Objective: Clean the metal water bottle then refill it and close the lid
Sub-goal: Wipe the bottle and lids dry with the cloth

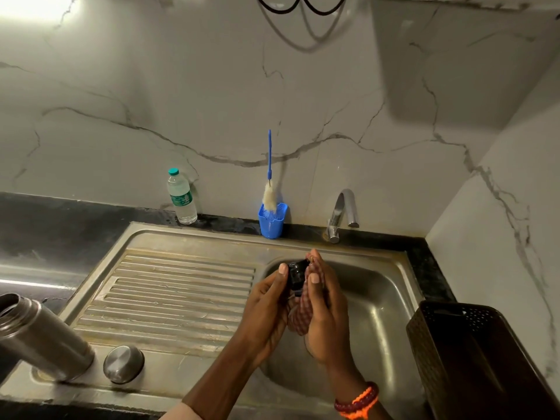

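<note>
Steel bottle (42, 334) stands open-mouthed on the near left rim of the sink (188, 237), beside a round metal cap (123, 364), well apart from both hands, which meet over the basin. Left hand (266, 307) grips a small black lid part (296, 275) while the right hand (322, 310) presses a checked cloth (301, 313) against it, fingers extended upward and both wrists angled inward. Judged from this, the lid is being wiped: turn the part against the cloth, work the fabric into the threads and recesses, and keep the grip firm over the basin so a slip drops it nowhere harmful.
</note>
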